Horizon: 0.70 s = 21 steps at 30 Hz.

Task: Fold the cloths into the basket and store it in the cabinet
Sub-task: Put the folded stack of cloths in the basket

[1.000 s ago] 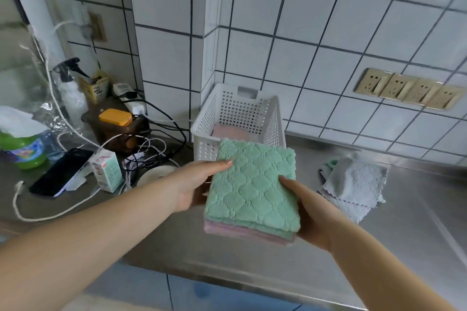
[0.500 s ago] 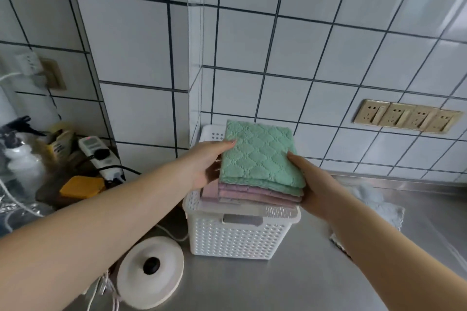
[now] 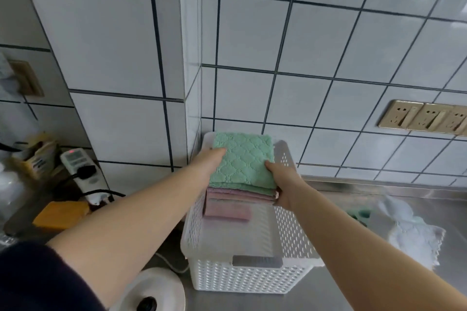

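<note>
A white perforated basket (image 3: pixel 293 240) stands on the steel counter against the tiled wall corner. Over its far half I hold a stack of folded cloths (image 3: pixel 243 161), a green quilted one on top and pink ones beneath. My left hand (image 3: pixel 208 161) grips the stack's left edge, thumb on top. My right hand (image 3: pixel 283 179) grips its right edge, thumb on the green cloth and fingers under the stack. A folded pink cloth (image 3: pixel 227 211) lies inside the basket under the stack.
Unfolded pale grey cloths (image 3: pixel 414 232) lie on the counter to the basket's right. A white round lid (image 3: pixel 151 293) sits at the front left. A power strip (image 3: pixel 80 169), cables and a yellow object (image 3: pixel 60 213) crowd the left. Wall sockets (image 3: pixel 424 118) are at right.
Both hands have carried the cloth stack forward from above the counter to over the basket, and now lower it toward the basket's far half. The view has moved closer to the wall.
</note>
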Available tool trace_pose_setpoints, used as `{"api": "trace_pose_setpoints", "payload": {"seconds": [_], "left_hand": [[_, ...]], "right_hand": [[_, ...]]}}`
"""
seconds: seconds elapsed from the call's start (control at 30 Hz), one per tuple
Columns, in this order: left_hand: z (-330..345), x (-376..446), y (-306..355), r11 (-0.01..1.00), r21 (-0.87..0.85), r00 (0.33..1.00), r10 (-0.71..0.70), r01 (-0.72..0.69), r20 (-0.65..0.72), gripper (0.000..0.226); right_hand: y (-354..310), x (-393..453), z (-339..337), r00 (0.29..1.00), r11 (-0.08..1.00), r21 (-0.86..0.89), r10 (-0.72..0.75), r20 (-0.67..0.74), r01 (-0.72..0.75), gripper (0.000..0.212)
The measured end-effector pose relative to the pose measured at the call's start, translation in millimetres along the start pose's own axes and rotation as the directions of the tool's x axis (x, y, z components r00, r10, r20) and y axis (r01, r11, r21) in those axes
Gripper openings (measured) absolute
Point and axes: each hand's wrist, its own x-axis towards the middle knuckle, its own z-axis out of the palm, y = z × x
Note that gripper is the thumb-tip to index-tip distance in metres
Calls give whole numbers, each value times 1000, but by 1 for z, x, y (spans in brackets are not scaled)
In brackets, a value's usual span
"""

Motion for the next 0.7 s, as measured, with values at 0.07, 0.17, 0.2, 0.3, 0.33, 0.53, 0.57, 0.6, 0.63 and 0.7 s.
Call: {"api": "trace_pose_setpoints", "payload": {"seconds": [0.07, 0.17, 0.2, 0.3, 0.33, 0.53, 0.57, 0.6, 0.63, 0.7], "left_hand": [[6, 17, -4, 999, 52, 1000, 11, -10, -7, 23], [15, 40, -12, 987, 153, 999, 47, -44, -18, 10], [17, 49, -16, 982, 182, 998, 59, -53, -28, 10], [21, 66, -34, 967, 249, 995, 74, -54, -71, 21], [23, 70, -40, 963, 265, 993, 77, -50, -93, 28], [31, 80, -70, 936, 351, 979, 62, 9, -192, 34], [33, 82, -74, 928, 372, 977, 60, 20, -204, 34], [34, 86, -77, 917, 398, 976, 57, 31, -209, 35], [35, 89, -78, 905, 424, 976, 55, 41, -210, 36], [37, 95, -81, 889, 454, 975, 51, 55, -217, 37]], "right_hand": [[6, 34, 5, 999, 997, -59, -41, -29, 39, 43], [13, 63, 15, 999, 999, -45, 1, -47, -3, 50], [15, 67, 19, 998, 999, -45, 12, -56, -14, 47], [31, 87, 24, 997, 998, -52, 40, -69, -43, 46], [38, 93, 25, 997, 997, -57, 41, -67, -45, 47], [66, 117, 28, 995, 995, -48, 88, -50, -90, 47], [69, 120, 29, 996, 994, -71, 87, -36, -89, 47], [71, 122, 31, 997, 991, -107, 77, -14, -78, 45], [72, 125, 32, 998, 987, -146, 65, 18, -61, 43], [72, 128, 36, 997, 977, -211, 52, 56, -39, 41]]}}
